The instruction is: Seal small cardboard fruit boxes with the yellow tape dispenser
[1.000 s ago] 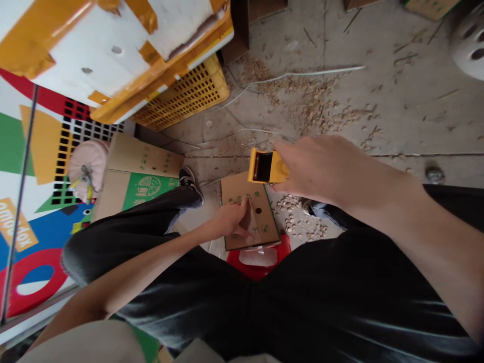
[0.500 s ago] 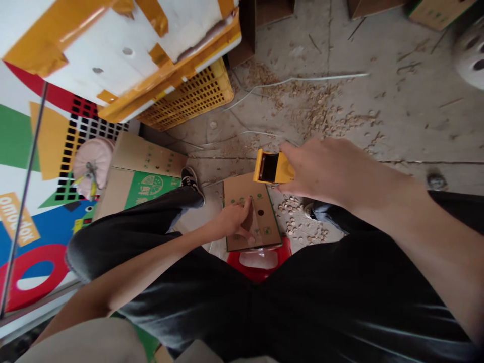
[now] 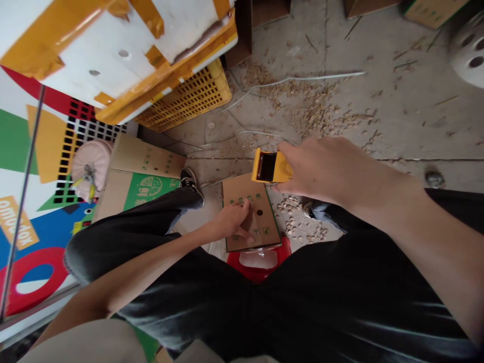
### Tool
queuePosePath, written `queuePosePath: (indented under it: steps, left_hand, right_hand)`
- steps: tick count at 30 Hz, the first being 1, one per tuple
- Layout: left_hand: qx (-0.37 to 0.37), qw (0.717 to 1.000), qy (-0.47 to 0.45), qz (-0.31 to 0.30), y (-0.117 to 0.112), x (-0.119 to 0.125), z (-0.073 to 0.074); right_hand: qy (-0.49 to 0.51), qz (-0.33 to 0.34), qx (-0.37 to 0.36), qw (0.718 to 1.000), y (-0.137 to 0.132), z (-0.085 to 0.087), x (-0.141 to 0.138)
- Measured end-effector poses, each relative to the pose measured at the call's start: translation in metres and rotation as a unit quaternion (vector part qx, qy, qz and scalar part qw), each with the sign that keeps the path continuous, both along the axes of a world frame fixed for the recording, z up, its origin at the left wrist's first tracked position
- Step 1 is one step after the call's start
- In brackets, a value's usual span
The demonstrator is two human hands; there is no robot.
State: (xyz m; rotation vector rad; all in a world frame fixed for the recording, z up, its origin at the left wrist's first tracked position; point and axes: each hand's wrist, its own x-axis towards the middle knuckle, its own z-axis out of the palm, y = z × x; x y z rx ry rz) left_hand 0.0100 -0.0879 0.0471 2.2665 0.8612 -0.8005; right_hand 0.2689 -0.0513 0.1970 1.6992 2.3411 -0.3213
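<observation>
I sit over a brown cardboard box (image 3: 264,214) with small green marks and a dark hole, standing on the floor between my legs. My left hand (image 3: 232,222) rests on its top with fingers spread, pressing on the flap seam. My right hand (image 3: 325,169) is raised above the box's far edge and grips a yellow tape dispenser (image 3: 269,167), whose open dark mouth faces me.
A red plastic stool (image 3: 260,262) shows under my legs. A green-and-brown carton (image 3: 145,176) lies at the left beside my black shoe (image 3: 189,181). Yellow crates (image 3: 189,96) with white taped boards stand at the upper left. Wood chips (image 3: 313,108) and white cords litter the concrete floor.
The right hand with the dispenser has shifted only slightly, hovering above the box's far edge. The left hand has stayed on the box top.
</observation>
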Motion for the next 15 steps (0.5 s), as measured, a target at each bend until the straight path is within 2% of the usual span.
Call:
queuePosePath:
  steps: [8, 15]
  left_hand:
    - [0.000, 1.000, 0.018, 0.012, -0.0006, 0.0002, -0.0008]
    - [-0.008, 1.000, 0.017, -0.001, 0.0008, 0.0010, 0.0021]
  right_hand:
    - [0.007, 0.007, 0.005, 1.000, -0.0002, -0.0007, 0.0011]
    - [0.002, 0.012, -0.028, 1.000, -0.0022, 0.0072, -0.0026]
